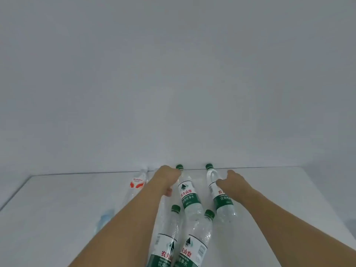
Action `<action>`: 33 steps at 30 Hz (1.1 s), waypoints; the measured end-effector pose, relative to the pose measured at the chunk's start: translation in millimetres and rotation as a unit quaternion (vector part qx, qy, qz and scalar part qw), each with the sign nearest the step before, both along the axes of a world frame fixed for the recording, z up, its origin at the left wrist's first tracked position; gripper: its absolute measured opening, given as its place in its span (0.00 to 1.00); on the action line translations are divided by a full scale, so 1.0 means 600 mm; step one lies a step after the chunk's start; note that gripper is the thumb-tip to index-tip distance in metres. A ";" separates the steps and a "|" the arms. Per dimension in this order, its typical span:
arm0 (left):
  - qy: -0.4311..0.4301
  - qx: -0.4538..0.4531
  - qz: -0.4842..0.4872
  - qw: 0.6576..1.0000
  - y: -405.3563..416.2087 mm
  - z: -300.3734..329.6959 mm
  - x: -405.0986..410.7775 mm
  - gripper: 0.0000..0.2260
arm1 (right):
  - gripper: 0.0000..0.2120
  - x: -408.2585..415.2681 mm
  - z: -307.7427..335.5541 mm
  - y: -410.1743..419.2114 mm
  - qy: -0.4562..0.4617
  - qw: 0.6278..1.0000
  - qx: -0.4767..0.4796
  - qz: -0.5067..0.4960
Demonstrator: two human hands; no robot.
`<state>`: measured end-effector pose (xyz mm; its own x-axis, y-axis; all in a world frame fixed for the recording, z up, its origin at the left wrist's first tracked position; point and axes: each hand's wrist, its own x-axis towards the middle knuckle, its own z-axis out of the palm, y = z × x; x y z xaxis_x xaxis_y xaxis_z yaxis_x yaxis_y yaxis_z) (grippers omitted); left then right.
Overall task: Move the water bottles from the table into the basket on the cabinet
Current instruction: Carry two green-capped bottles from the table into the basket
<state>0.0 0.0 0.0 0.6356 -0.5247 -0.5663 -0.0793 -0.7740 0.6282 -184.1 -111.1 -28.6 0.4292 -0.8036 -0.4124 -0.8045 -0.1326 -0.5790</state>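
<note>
Several green-capped water bottles stand on the white table (57,209). My right hand (232,183) grips the far right bottle (223,201) around its upper body. My left hand (168,177) is curled around a clear bottle (163,207) that my forearm mostly hides, just left of the far middle bottle (188,195). Two more green-labelled bottles stand close to me, one on the left (165,239) and one on the right (196,241). A clear bottle with a red and white label (136,185) stands further left. No basket is in view.
A plain pale wall (173,74) rises right behind the table's far edge. Low on the table near my left forearm lies a faint bluish, blurred object (105,218). The table's left edge (15,193) runs diagonally toward me.
</note>
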 end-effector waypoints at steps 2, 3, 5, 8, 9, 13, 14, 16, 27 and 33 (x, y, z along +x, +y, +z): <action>-0.013 0.029 -0.013 0.999 -0.028 -0.060 0.004 0.11 | 0.20 0.024 -0.052 -0.021 -0.002 0.999 0.012 -0.031; -0.011 0.032 -0.017 0.999 -0.043 -0.091 0.009 0.12 | 0.21 0.034 -0.074 -0.032 -0.002 0.999 0.014 -0.035; 0.010 0.026 -0.015 1.000 -0.068 -0.140 0.012 0.15 | 0.24 0.053 -0.112 -0.050 0.011 0.999 0.023 -0.040; 0.013 0.034 -0.004 0.999 -0.091 -0.184 0.015 0.20 | 0.31 0.064 -0.155 -0.072 0.023 0.998 0.032 -0.045; 0.002 0.039 -0.010 0.999 -0.098 -0.200 0.018 0.21 | 0.31 0.066 -0.168 -0.080 0.014 0.998 0.043 -0.053; -0.019 0.045 -0.014 0.999 -0.108 -0.235 0.023 0.22 | 0.34 0.078 -0.208 -0.088 -0.002 0.997 0.058 -0.048; -0.014 0.039 -0.008 0.999 -0.109 -0.238 0.025 0.23 | 0.34 0.081 -0.215 -0.088 -0.009 0.997 0.055 -0.051; -0.002 0.023 0.009 1.000 -0.109 -0.242 0.031 0.23 | 0.33 0.083 -0.220 -0.087 -0.032 0.995 0.061 -0.078; 0.063 -0.233 -0.004 0.971 -0.046 -0.097 -0.033 0.24 | 0.30 -0.023 -0.083 -0.036 -0.273 0.929 0.123 -0.218; -0.031 -0.350 -0.001 0.936 0.040 0.115 -0.065 0.21 | 0.28 -0.037 0.118 0.035 -0.375 0.910 0.046 -0.171</action>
